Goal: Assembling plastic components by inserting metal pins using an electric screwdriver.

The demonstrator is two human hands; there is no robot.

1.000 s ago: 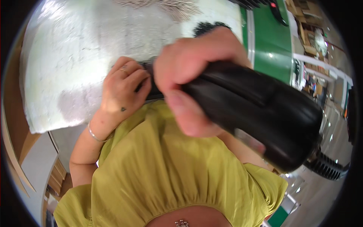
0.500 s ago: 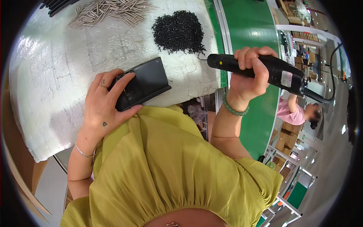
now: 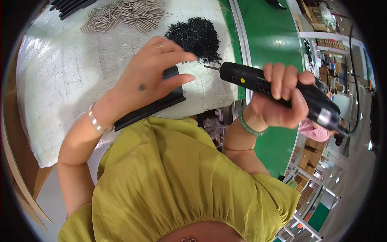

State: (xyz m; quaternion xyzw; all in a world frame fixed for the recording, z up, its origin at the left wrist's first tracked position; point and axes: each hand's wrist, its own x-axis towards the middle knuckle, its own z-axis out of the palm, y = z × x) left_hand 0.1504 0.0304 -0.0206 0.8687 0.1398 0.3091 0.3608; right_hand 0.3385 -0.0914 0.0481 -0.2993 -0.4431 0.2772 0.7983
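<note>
Head view, 12 o'clock lying directly away from the wearer. The right hand (image 3: 274, 112) is wrapped firmly around a black, cylindrical powered screwdriver (image 3: 252, 82), between 2 and 3 o'clock from centre. The bare left hand (image 3: 147, 76) is spread: thumb and index finger stand apart, with nothing visible between them. It lies over a black, plastic-looking part with a straight ledge (image 3: 174, 93), at 10 o'clock from centre, on a white, film-covered work surface (image 3: 68, 80). Whether the palm or the hidden fingers touch the part cannot be told.

Caution: the slim metal bit (image 3: 211, 67) ends near the left thumb and index fingertips; a slip or swing of the right wrist could bring it against skin. The part lies by the near edge of the work surface; uneven pressure, with no firm left-hand hold, would probably turn it or push it off. A loose heap of small black screws (image 3: 197, 38) sits at 12 o'clock, near the index finger; a careless sweep could scatter it.

Orientation: the screwdriver points its bit toward 10 o'clock; its long axis runs 10 to 4, cable end at 4. The part's exposed ledge runs from between 8 and 9 to between 2 and 3 o'clock.
</note>
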